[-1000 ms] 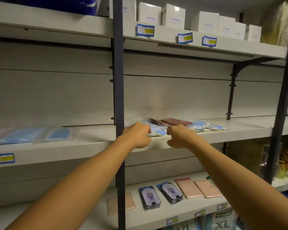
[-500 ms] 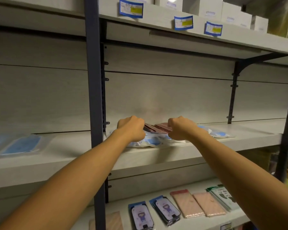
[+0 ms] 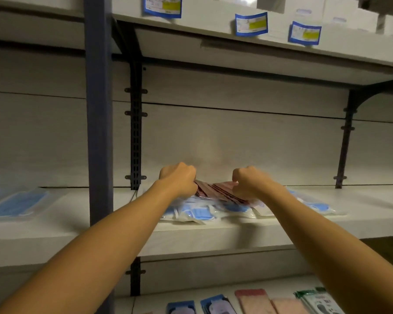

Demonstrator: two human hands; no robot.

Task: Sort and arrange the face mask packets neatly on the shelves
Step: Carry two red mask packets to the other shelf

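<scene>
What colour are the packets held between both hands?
Dark red packets, seen best in the head view.

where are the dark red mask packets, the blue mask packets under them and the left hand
dark red mask packets (image 3: 216, 191), head view, on the fanned stack between the hands
blue mask packets (image 3: 199, 213), head view, on a blue mask near the shelf's front edge
left hand (image 3: 178, 177), head view, on the back of the fist

Just the one head cam here, worn up top and aimed forward and slightly down at the middle shelf, pretty close in. Both forearms ran up from the bottom corners; the left hand and right hand sat near centre.
</scene>
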